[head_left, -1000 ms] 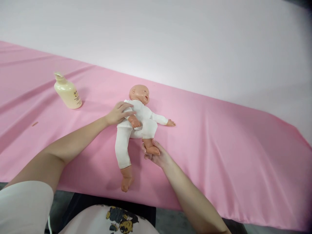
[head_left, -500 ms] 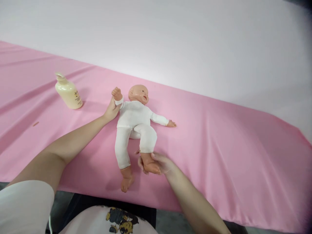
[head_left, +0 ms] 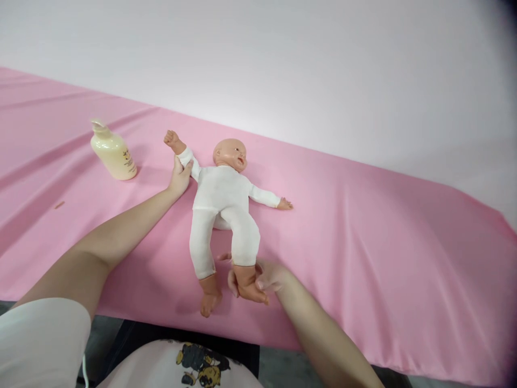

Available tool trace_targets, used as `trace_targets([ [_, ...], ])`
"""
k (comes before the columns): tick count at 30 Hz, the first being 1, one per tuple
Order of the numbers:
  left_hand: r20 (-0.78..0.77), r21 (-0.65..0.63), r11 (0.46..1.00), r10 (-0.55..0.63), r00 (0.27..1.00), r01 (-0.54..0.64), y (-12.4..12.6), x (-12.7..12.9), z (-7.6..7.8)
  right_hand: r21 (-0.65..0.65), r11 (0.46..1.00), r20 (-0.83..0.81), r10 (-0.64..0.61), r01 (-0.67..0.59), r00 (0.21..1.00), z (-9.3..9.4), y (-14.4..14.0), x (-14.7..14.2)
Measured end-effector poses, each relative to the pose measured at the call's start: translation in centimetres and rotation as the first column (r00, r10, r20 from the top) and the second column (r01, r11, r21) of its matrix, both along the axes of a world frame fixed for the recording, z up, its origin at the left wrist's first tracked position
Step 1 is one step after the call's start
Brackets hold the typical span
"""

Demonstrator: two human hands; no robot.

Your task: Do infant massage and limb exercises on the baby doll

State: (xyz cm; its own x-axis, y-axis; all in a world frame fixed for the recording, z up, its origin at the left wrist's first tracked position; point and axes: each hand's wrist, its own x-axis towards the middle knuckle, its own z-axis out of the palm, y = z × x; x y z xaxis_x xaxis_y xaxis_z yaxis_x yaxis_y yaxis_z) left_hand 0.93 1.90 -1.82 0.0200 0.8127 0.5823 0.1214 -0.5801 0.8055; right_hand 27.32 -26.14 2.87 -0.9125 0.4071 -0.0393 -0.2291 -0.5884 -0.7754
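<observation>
Pink cloth [head_left: 363,226]: doll [head_left: 222,199] lengthwise, head away (face-up)

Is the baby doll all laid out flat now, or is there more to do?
Mostly done: the doll lies face up on the pink cloth. In hand: the left hand holds one arm out, the right hand grips a foot. Left: the lotion bottle stands untouched.
</observation>
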Motion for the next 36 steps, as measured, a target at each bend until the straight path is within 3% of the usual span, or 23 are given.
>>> trace_targets([
  [3, -0.015, 0.056, 0.998, 0.014, 1.000, -0.013, -1.0, 0.3, 0.8, -0.008, 0.996, 0.020, -0.094, 0.094, 0.995, 0.3, -0.2, 0.1],
  [6, -0.162, 0.196, 0.979, -0.016, 0.987, 0.048, -2.3, 0.5, 1.7, -0.008, 0.969, 0.035, -0.247, 0.248, 0.968, 1.1, -0.3, 0.0],
  [9, -0.334, 0.312, 0.939, -0.033, 0.942, 0.144, -3.5, 0.6, 2.5, -0.065, 0.919, 0.043, -0.387, 0.390, 0.921, 1.8, 0.0, 0.0],
  [13, -0.509, 0.373, 0.894, -0.027, 0.860, 0.249, -4.3, 0.8, 3.0, -0.147, 0.825, 0.151, -0.526, 0.545, 0.837, 2.0, 0.6, 0.0],
  [16, -0.601, 0.400, 0.854, -0.028, 0.799, 0.331, -4.4, 1.1, 3.3, -0.175, 0.767, 0.255, -0.571, 0.618, 0.780, 1.5, 0.9, 0.0],
  [20, -0.661, 0.407, 0.833, -0.016, 0.750, 0.376, -4.5, 1.3, 3.5, -0.199, 0.744, 0.318, -0.567, 0.638, 0.760, 0.7, 1.2, 0.1],
  [25, -0.650, 0.388, 0.845, -0.033, 0.759, 0.369, -4.8, 1.4, 3.7, -0.194, 0.771, 0.283, -0.549, 0.607, 0.787, 0.5, 1.4, 0.2],
  [31, -0.546, 0.367, 0.876, -0.069, 0.835, 0.312, -4.6, 1.1, 3.6, -0.138, 0.898, 0.129, -0.402, 0.418, 0.906, 0.5, 1.0, 0.6],
  [36, -0.340, 0.259, 0.951, -0.077, 0.937, 0.172, -3.5, 0.6, 2.8, -0.051, 0.961, 0.076, -0.268, 0.273, 0.960, 0.6, 0.6, 0.6],
])
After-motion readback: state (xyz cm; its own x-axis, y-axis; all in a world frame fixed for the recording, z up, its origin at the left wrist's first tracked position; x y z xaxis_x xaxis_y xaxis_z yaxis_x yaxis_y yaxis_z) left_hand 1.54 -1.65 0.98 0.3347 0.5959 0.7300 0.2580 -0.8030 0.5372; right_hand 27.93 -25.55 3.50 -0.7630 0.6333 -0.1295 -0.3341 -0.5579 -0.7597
